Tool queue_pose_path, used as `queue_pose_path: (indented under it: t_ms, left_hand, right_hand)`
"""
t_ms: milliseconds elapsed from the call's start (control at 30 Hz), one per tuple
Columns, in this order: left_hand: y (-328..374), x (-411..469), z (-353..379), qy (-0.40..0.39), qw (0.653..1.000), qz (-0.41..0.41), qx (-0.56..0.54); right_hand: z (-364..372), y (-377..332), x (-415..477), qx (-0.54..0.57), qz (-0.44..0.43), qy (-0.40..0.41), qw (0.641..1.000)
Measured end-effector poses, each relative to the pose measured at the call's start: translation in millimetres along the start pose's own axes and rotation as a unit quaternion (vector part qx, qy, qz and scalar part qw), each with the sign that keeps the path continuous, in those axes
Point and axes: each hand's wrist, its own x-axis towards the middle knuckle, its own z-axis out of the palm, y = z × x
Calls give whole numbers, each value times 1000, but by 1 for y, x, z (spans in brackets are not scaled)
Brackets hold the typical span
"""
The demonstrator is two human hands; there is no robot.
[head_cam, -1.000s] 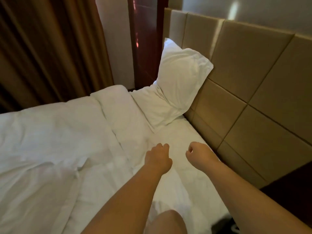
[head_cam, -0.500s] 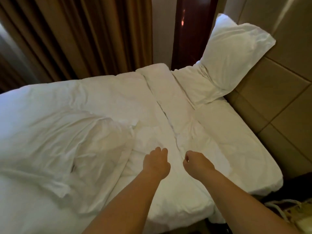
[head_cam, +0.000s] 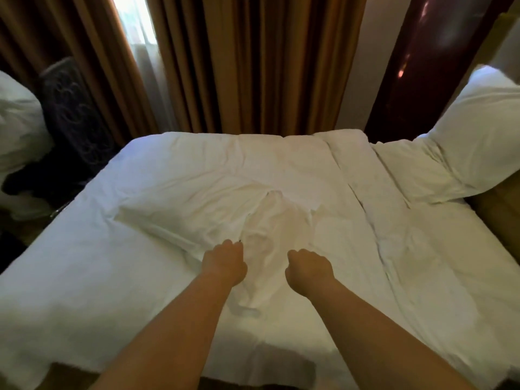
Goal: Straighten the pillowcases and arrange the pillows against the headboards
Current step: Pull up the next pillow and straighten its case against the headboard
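Above rumpled duvet (head_cam: pixel 168 192): left hand (head_cam: pixel 223 261), right hand (head_cam: pixel 309 270), grips clenched, empty; pillow (head_cam: pixel 464 142) far right

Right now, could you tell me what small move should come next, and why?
Probably grip the crumpled pillowcase lying mid-bed: the left hand and right hand hover curled over it, holding nothing, while one pillow already leans at the headboard.

Bare forearms (head_cam: pixel 174 327), bare left hand (head_cam: pixel 223 263), right hand (head_cam: pixel 308 270)
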Motion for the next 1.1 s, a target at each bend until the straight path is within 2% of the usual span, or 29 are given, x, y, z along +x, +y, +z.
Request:
queue_pose_path:
  t_ms: [267,467,667,800,967,1100]
  left_hand:
    - [-16,0,13,13,998,-33,47]
    - [-7,32,19,6,997,-52,49]
    - [27,91,50,-53,994,-88,41]
    - [65,139,74,-65,996,-67,-3]
    - [112,201,110,-103,988,-95,-59]
    - [133,236,142,-134,975,-160,-71]
  right_hand:
    - [-2,-22,26,-11,-13,-4,1000]
    - [14,-20,59,-5,-57,-30,998]
    - [23,48,125,-38,-82,-77,993]
    - [36,99,185,-72,-106,-117,985]
    - [75,132,258,-101,-227,-186,951]
    - [110,147,299,-104,-281,-194,934]
